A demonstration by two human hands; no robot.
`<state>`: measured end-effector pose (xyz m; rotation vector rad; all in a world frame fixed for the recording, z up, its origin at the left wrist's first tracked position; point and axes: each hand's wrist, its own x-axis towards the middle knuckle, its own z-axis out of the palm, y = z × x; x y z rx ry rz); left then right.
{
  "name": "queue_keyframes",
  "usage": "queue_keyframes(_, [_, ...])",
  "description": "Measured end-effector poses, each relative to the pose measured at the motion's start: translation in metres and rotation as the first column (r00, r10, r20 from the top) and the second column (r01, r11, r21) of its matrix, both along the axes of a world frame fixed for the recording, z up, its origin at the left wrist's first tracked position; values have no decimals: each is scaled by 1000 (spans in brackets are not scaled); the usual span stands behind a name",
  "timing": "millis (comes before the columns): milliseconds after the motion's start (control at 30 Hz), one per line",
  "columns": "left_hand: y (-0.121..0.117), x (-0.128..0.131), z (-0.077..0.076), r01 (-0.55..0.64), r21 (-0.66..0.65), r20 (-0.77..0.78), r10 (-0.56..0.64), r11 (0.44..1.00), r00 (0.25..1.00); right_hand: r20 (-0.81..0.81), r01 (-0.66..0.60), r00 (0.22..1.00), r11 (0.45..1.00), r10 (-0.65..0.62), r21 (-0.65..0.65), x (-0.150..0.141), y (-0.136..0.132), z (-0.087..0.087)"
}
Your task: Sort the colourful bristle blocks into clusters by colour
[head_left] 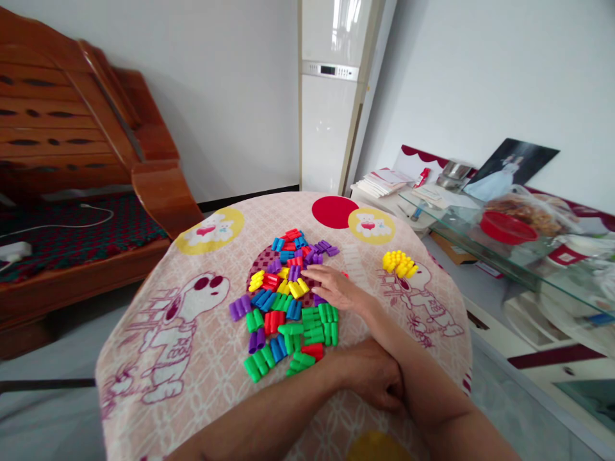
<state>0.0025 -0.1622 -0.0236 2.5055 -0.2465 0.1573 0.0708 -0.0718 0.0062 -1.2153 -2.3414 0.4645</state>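
My right hand (332,285) reaches over the right side of a pile of coloured plastic blocks, its fingers stretched out. The fingertips are beside a purple block (294,273); whether they touch it I cannot tell. Near them are yellow blocks (298,288) and a red block (271,282). Closer to me, green blocks (313,323) lie side by side, with a red block (312,351) below them. Under my right forearm my left hand (372,376) is curled into a fist near the tabletop. The inside of that fist is hidden.
A patterned cloth covers the round table (192,410). A cluster of yellow blocks (400,263) lies apart on the right. A wooden bench (86,141) stands at left, a tall white cabinet unit (329,121) behind. The glass shelf (509,256) at right holds a red bowl (508,228).
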Motion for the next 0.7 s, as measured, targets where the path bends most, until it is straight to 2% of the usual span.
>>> queue_keyframes(100, [1, -1, 3, 47, -6, -30, -47, 999, 998, 67, -91, 994, 996, 91, -5, -4, 3, -6])
queue_keyframes(233, [2, -2, 4, 33, -13, -42, -34, 999, 999, 143, -168, 976, 986, 165, 7, -8, 6, -8])
queue_keyframes(400, [1, -3, 2, 37, -25, -32, -37, 999, 999, 119, -36, 992, 999, 35, 7, -10, 7, -9])
queue_keyframes(567, [0, -3, 1, 0, -9, -35, 0, 1000, 999, 49, 41, 998, 999, -40, -22, -7, 4, -9])
queue_keyframes(633, [0, -3, 2, 7, -15, -17, -7, 1000, 1000, 77, 100, 992, 995, -100, -7, -3, 1, -5])
queue_keyframes(700, [0, -2, 3, 16, -15, 0, -16, 1000, 1000, 164, 209, 963, 977, -213, 38, 2, -1, 2])
